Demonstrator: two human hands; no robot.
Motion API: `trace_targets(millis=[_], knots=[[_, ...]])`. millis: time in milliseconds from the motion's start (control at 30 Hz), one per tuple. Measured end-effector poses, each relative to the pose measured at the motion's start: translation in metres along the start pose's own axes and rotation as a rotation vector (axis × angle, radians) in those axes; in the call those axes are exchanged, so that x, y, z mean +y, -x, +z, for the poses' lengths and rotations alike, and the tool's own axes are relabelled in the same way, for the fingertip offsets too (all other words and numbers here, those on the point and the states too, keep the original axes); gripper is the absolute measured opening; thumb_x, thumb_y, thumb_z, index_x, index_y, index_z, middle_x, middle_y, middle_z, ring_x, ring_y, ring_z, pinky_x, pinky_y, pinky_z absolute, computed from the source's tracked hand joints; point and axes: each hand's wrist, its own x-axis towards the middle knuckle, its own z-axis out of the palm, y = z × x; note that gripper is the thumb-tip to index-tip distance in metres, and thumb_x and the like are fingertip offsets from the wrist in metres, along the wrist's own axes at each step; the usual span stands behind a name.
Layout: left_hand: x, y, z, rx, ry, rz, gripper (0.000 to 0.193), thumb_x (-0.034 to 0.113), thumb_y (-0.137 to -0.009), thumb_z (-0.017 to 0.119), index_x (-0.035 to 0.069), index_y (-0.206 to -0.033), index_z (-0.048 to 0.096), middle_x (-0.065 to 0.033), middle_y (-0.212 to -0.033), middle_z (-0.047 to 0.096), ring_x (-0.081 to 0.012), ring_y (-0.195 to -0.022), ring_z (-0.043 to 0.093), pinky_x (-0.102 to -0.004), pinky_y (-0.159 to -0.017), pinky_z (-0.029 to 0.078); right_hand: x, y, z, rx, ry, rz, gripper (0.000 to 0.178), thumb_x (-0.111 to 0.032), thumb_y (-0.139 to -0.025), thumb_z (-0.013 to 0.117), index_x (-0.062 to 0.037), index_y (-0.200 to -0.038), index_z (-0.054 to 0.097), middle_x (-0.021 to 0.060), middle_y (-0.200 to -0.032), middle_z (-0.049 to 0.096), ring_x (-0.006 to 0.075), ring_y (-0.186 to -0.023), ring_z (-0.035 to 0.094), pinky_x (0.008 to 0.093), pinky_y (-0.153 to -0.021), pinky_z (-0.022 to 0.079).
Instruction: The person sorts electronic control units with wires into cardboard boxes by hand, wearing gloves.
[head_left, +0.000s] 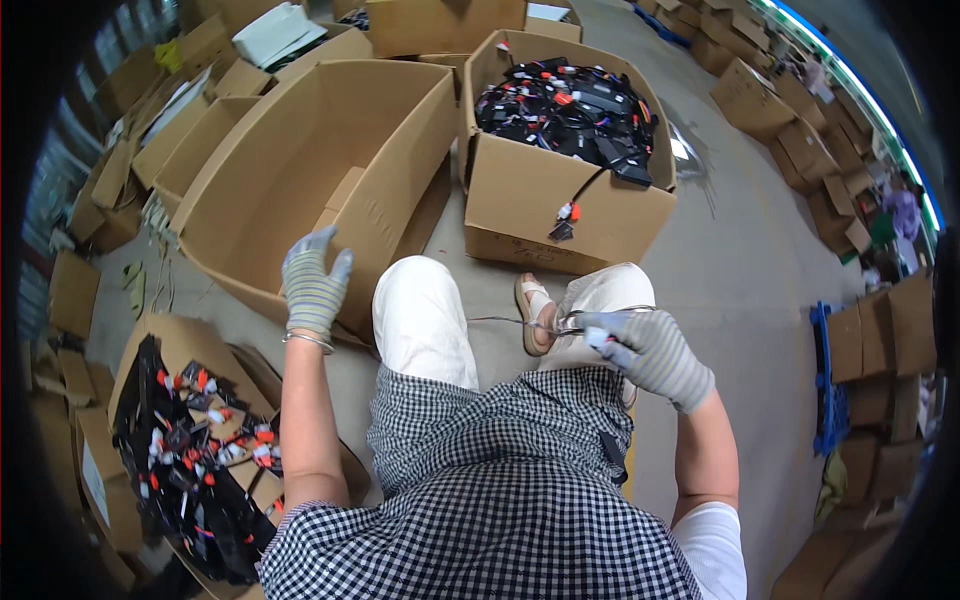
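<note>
My left hand [316, 283], in a grey-and-yellow striped glove, is at the near edge of a large open cardboard box [395, 190]. Its fingers are apart and hold nothing; whether they touch the cardboard I cannot tell. Over my right knee, my right hand [655, 355], gloved alike, is closed around a slim metal tool [568, 324] that looks like scissors. The tool's thin end points left, and the fingers hide part of it. A small white piece [597, 337] shows by the fingertips; what it is I cannot make out.
Ahead, a cardboard box [570, 195] is heaped with black wired parts [570, 110], one cable [590, 190] hanging over its front. At lower left, another carton [165, 335] holds black parts with red and white connectors [205, 450]. Cartons [830, 150] and a blue pallet [828, 385] line the right.
</note>
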Motion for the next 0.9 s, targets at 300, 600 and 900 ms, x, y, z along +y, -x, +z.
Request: trace_targets(millis=[300, 600, 900], knots=[[0.122, -0.055, 0.087, -0.221, 0.494, 0.449, 0.034, 0.021, -0.078, 0.061, 0.01, -0.109, 0.059, -0.0126, -0.109, 0.058, -0.0316, -0.106, 0.051, -0.0421, -0.093, 0.038, -0.032, -0.048, -0.069, 0.153, 0.375, -0.03, 0.033, -0.02, -0.072, 0.064, -0.0135, -0.104, 0.06, 0.0069, -0.077, 0.061, 0.0275, -0.069, 0.062, 0.0387, -0.059, 0.047], [0.121, -0.026, 0.216, -0.538, 0.799, 0.288, 0.026, 0.015, -0.078, 0.059, 0.004, -0.1, 0.063, -0.0157, -0.096, 0.062, -0.0336, -0.094, 0.057, -0.0403, -0.086, 0.043, 0.025, -0.116, -0.004, -0.069, 0.682, -0.288, 0.023, -0.032, -0.081, 0.057, -0.0093, -0.081, 0.053, 0.0052, -0.064, 0.058, 0.0254, -0.057, 0.062, 0.0394, -0.045, 0.046], [0.168, 0.038, 0.206, -0.845, 0.548, 0.309, 0.032, 0.025, -0.082, 0.056, 0.005, -0.106, 0.061, -0.0174, -0.105, 0.061, -0.0344, -0.099, 0.056, -0.0409, -0.088, 0.044, 0.226, -0.01, 0.062, -0.342, 0.56, 0.398, 0.011, -0.014, -0.073, 0.057, -0.0141, -0.079, 0.066, 0.0109, -0.071, 0.065, 0.0293, -0.066, 0.064, 0.0405, -0.058, 0.05]])
